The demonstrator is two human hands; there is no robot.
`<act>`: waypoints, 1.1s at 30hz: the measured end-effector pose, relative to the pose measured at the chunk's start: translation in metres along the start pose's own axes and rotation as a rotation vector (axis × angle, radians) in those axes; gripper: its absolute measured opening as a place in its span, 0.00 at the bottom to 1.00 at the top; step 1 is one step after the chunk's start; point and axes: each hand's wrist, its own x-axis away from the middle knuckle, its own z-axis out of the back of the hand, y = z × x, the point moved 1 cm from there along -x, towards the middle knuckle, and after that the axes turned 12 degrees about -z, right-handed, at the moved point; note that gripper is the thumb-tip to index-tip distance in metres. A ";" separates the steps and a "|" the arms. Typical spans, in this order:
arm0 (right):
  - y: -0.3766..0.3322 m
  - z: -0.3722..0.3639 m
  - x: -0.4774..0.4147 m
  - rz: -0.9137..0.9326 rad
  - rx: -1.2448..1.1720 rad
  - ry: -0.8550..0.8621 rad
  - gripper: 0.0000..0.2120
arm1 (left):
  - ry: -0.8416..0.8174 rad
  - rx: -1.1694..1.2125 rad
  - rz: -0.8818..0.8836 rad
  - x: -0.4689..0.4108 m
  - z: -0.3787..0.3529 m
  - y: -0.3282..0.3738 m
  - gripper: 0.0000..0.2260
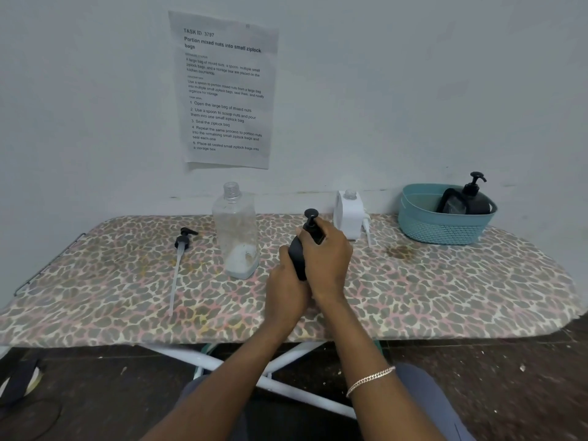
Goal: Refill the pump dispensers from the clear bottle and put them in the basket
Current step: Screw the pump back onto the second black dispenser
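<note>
Fingers [331, 233] of left hand [286, 292] and right hand [329, 262] gripping tilted black pump dispenser [296, 254]

A printed sheet of paper [224, 90] hangs on the pale wall [413, 74] in the upper middle of the frame. Across the middle runs an ironing board [445, 297] with a leopard-print cover, marked by a brownish stain [401, 252] right of centre. Below it, white metal legs [302, 394] cross over a dark, speckled floor [525, 377].
</note>
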 end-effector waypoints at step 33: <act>-0.113 0.181 -0.158 0.017 0.471 0.010 0.21 | -0.005 -0.052 -0.300 -0.123 -0.106 0.172 0.33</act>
